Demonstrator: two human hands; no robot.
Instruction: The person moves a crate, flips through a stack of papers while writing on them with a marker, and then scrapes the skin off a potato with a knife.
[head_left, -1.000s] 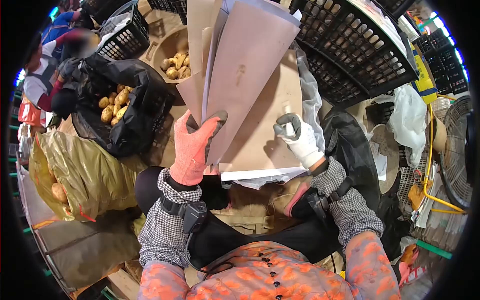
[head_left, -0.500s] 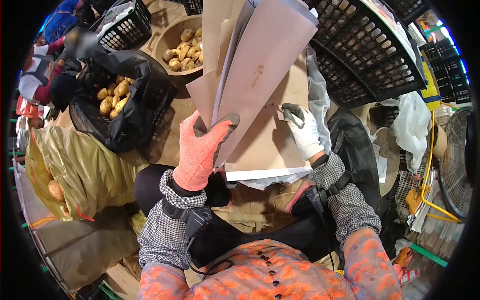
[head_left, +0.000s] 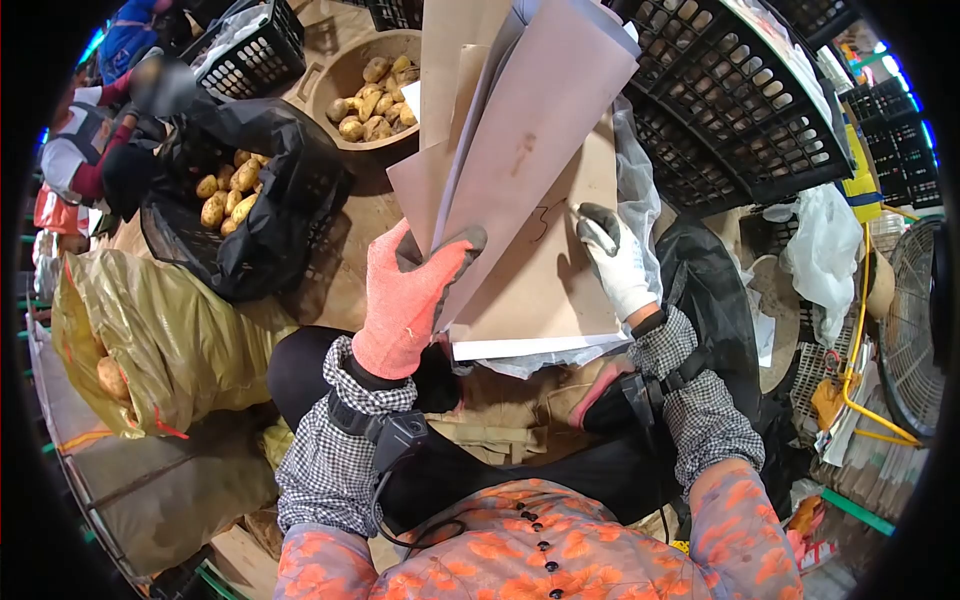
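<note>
The left hand (head_left: 410,300), in a coral glove, pinched the folded-back sheets (head_left: 535,130) between thumb and fingers. The right hand (head_left: 618,262), gloved in white, gripped a white marker (head_left: 597,233) near a dark squiggle (head_left: 540,223) on the flat brown sheet (head_left: 535,290). Left of the raised sheets, potatoes (head_left: 378,105) sat in a tub (head_left: 322,100).
</note>
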